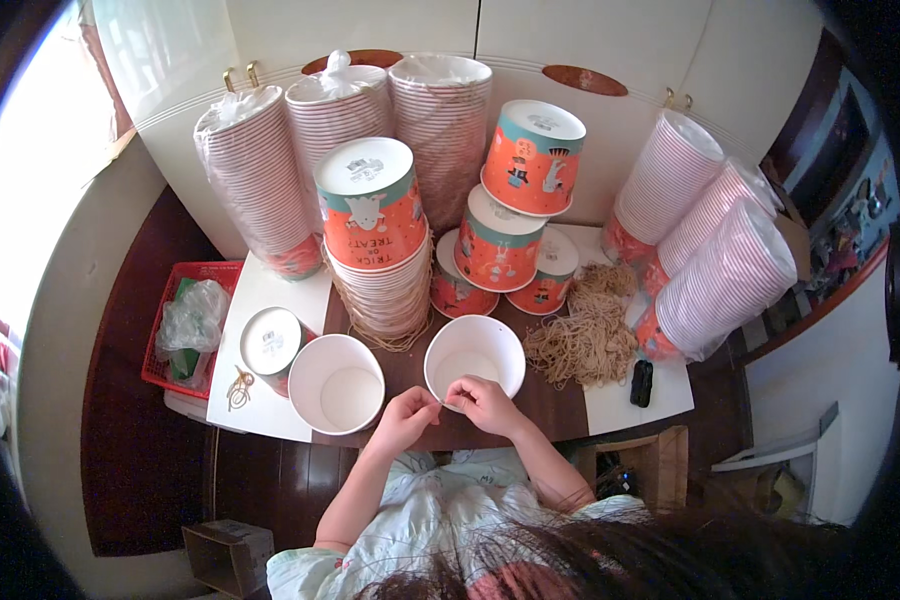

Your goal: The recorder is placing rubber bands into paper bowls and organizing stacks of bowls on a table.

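A white-lined paper bucket (474, 345) stands mouth up near the table's front edge. At its near rim my left hand (408, 418) and my right hand (482, 404) come close together, both closed in a pinch. What the fingertips hold is too small to make out. Left of it a second paper bucket (336, 385) has its open mouth turned up toward me. Beside that one, an upside-down bucket (273, 340) shows its white base. A short loop of tan cord (239, 389) lies by it, and a tangled heap of tan cords (584, 335) lies to the right.
Behind stand a nested bucket stack (385, 290) hung with cords, and a pyramid of orange printed buckets (500, 240). Plastic-wrapped bucket stacks (440, 120) line the back; more wrapped stacks (725, 275) lean at right. A black object (641, 383) lies at the right edge; a red basket (155, 340) sits left.
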A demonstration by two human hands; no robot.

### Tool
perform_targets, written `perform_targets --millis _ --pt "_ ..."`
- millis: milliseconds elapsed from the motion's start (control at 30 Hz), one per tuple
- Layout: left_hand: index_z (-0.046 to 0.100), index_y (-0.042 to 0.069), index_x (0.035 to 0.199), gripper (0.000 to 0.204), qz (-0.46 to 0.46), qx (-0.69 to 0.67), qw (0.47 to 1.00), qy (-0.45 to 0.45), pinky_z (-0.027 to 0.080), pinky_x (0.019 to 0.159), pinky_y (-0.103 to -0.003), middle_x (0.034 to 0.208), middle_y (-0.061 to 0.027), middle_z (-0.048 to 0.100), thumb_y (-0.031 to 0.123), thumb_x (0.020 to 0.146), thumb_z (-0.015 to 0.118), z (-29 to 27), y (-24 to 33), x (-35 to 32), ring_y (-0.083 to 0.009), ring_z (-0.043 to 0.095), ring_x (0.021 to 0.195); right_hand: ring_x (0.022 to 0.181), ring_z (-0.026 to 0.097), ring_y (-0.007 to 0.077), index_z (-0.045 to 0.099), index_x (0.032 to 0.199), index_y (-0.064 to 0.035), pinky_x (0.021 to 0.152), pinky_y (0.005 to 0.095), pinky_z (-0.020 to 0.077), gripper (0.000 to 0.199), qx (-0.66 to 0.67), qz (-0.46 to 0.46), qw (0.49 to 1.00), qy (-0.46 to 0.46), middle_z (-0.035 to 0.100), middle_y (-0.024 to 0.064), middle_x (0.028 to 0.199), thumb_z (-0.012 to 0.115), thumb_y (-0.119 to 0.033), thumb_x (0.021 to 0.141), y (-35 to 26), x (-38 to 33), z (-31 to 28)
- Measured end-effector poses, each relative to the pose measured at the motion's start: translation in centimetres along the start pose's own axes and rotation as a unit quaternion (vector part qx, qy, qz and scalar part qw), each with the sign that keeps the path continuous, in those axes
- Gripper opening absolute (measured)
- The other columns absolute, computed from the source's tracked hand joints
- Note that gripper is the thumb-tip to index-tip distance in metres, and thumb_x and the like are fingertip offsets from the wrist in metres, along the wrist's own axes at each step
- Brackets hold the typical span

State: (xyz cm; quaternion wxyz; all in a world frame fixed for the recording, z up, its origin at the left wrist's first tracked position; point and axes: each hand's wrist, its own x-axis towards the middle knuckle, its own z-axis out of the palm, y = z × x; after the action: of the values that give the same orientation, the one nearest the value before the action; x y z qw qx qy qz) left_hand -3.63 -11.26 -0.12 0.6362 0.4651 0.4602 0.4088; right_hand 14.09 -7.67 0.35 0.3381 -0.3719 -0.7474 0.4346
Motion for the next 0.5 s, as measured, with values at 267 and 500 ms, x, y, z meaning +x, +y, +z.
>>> perform_targets --millis 267,500 --pt "0.057 -0.001 0.08 0.008 0.086 0.129 0.981 0.114 0.042 0.052 -0.022 0.066 -0.0022 0.055 0.008 0.08 0.056 0.8 -0.7 -0.2 -0.007 0.05 0.059 0.069 0.056 0.0217 0.054 0.083 -0.0023 0.062 0.031 0.0438 0.012 0.022 0.006 1.0 -0.009 0.057 0.0093 0.075 0.057 -0.014 0.081 -0.2 0.1 0.2" --pt "0.061 -0.001 0.082 0.008 0.153 0.246 0.944 0.156 0.044 0.052 -0.024 0.07 -0.0081 0.059 0.006 0.077 0.059 1.4 0.1 -0.4 -0.0114 0.054 0.055 0.069 0.057 0.0223 0.054 0.084 -0.0019 0.063 0.0312 0.0441 0.012 0.021 0.028 0.999 -0.003 0.058 0.0101 0.076 0.057 -0.014 0.081 -0.1 0.1 0.2"
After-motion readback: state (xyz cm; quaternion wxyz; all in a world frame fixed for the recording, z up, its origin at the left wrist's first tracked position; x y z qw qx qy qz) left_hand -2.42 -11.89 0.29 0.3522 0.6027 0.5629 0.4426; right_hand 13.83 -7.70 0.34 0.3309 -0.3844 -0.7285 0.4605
